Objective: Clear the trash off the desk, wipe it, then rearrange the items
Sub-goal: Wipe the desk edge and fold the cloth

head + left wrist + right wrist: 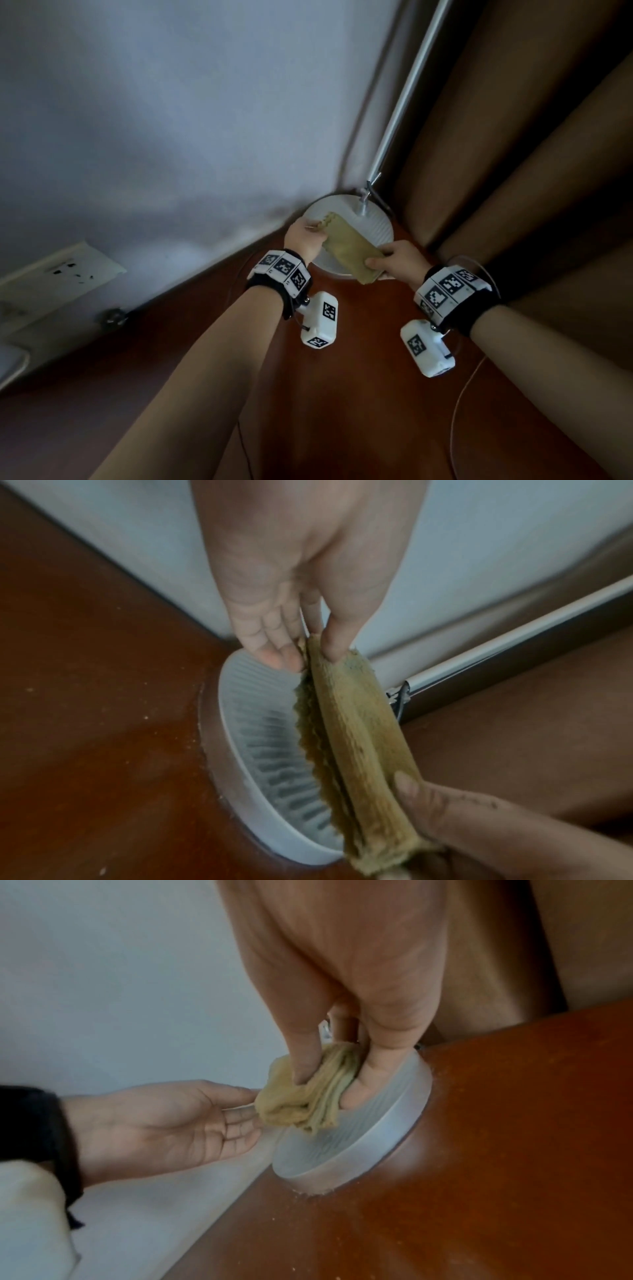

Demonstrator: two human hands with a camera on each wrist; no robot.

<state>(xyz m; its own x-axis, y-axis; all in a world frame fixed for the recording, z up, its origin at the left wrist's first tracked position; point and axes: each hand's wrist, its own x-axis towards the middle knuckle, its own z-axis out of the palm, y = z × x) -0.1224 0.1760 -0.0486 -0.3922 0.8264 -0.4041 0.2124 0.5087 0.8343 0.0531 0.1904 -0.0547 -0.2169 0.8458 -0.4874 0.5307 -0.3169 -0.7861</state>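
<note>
A folded yellow-green cloth hangs stretched between my two hands above the white round lamp base at the desk's far corner. My left hand pinches the cloth's far end between thumb and fingers. At the near end, my right hand grips the cloth, which bunches between thumb and fingers just over the ribbed lamp base. The left wrist view shows the cloth edge-on over the base.
The red-brown desk carries small crumbs. A metal lamp pole rises from the base. Brown curtains hang on the right, the white wall with a socket plate on the left. A thin cable crosses the desk.
</note>
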